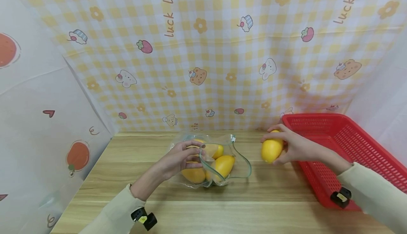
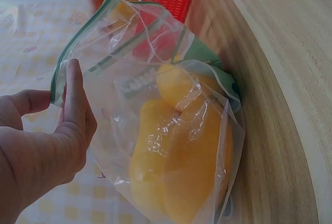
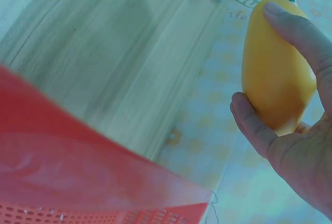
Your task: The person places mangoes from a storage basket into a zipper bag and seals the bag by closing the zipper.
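My right hand (image 1: 294, 145) grips a yellow mango (image 1: 272, 148) in the air, left of the red basket. Thumb and fingers lie on opposite sides of the mango (image 3: 275, 63) in the right wrist view. With its fingertips, my left hand (image 1: 178, 159) pinches the green zip edge of a clear zip bag (image 1: 239, 168). The bag's mouth gapes toward the right. Inside it lie several yellow mangoes (image 1: 224, 166), seen through the plastic in the left wrist view as large mangoes (image 2: 181, 151) pressed together.
A red perforated basket (image 1: 341, 119) stands on the right of the wooden table (image 1: 178, 212), its near part behind the right forearm. A yellow checked cloth (image 1: 219, 57) hangs along the table's back edge, and a white printed cloth (image 1: 31, 128) hangs at the left.
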Tool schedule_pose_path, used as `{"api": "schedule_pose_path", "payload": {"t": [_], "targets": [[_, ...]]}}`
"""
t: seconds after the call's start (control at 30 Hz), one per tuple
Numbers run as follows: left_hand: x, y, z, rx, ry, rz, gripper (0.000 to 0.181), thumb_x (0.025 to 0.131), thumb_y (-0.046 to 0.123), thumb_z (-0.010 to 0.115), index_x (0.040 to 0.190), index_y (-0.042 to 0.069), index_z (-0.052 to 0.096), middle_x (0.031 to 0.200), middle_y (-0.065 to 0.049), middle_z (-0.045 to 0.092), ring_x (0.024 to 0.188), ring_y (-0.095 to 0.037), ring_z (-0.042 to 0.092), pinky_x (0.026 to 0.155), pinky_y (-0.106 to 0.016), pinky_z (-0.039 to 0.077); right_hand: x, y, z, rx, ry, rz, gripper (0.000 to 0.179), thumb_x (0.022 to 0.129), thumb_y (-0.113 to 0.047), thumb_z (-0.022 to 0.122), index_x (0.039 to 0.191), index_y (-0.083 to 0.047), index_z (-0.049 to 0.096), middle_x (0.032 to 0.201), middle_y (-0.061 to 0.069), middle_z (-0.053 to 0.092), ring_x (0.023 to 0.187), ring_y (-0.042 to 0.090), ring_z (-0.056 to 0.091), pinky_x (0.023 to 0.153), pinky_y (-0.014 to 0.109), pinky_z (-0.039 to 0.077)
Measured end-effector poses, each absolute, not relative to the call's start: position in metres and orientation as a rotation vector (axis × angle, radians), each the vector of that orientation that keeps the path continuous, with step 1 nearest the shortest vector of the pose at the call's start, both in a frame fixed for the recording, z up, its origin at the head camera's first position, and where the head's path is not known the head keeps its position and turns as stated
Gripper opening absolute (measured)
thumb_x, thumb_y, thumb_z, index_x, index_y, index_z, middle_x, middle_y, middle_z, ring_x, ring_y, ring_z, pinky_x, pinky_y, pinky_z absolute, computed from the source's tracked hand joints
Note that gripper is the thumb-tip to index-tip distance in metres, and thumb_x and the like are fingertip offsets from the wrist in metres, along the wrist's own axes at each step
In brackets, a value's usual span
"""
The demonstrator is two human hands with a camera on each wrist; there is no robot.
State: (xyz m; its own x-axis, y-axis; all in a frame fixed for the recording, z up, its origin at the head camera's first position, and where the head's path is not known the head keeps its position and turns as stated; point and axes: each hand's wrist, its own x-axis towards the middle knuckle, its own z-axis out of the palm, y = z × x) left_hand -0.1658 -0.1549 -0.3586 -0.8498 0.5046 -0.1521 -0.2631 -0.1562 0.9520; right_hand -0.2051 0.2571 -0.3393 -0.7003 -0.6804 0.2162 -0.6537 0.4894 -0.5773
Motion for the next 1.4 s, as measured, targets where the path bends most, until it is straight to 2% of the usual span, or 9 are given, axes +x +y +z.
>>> {"api": "schedule_pose_path", "payload": {"t": [0.23,0.37,0.7,0.9,1.13,1.4], "targets": [[-0.166,-0.153,-0.355,0.285,1.622,2.058,0.035,0.105,0.009,0.057,0.135,-0.006,0.048,0.112,-0.013,0.065,0.093,-0.023,0.068,0.088,-0.039,0.06,-0.202,0.247,-0.341,-1.106,2.682,-1.033,0.062,0.069,-0.015,0.097,0.123,-0.021,0.068,0.132,0.015,0.041,0.107,0.034,0.053,0.076,0.033,0.06],[-0.167,-0.152,-0.352,0.289,1.641,2.054,0.04,0.104,0.011,0.059,0.138,-0.007,0.045,0.114,-0.014,0.063,0.092,-0.021,0.067,0.087,-0.039,0.06,-0.201,0.243,-0.342,-1.084,2.698,-1.04,0.063,0.068,-0.015,0.097,0.124,-0.018,0.069,0.131,0.017,0.042,0.107,0.035,0.053,0.076,0.033,0.06],[-0.169,-0.146,-0.345,0.312,1.646,2.066,0.039,0.102,0.012,0.062,0.134,-0.005,0.048,0.113,-0.013,0.062,0.096,-0.024,0.068,0.087,-0.039,0.06,-0.198,0.235,-0.344,-1.082,2.755,-1.059,0.064,0.069,-0.019,0.097,0.126,-0.018,0.068,0.13,0.016,0.042,0.104,0.034,0.054,0.076,0.032,0.06],[-0.168,-0.142,-0.342,0.325,1.647,2.075,0.044,0.102,0.009,0.061,0.137,-0.01,0.044,0.113,-0.013,0.061,0.094,-0.023,0.068,0.086,-0.038,0.06,-0.197,0.227,-0.346,-1.067,2.757,-1.094,0.064,0.068,-0.018,0.098,0.125,-0.017,0.068,0.131,0.018,0.04,0.106,0.035,0.055,0.075,0.033,0.061],[-0.169,-0.139,-0.341,0.325,1.651,2.1,0.039,0.102,0.009,0.062,0.134,-0.007,0.048,0.115,-0.014,0.06,0.093,-0.023,0.068,0.084,-0.037,0.061,-0.196,0.216,-0.348,-1.045,2.754,-1.104,0.064,0.067,-0.013,0.098,0.124,-0.017,0.069,0.133,0.02,0.039,0.108,0.035,0.055,0.075,0.03,0.06],[-0.17,-0.137,-0.342,0.365,1.635,2.094,0.036,0.103,0.01,0.059,0.134,-0.006,0.048,0.115,-0.015,0.06,0.095,-0.023,0.067,0.088,-0.04,0.059,-0.194,0.208,-0.347,-1.026,2.772,-1.103,0.064,0.068,-0.013,0.097,0.125,-0.018,0.068,0.134,0.021,0.038,0.103,0.034,0.058,0.075,0.03,0.06]]}}
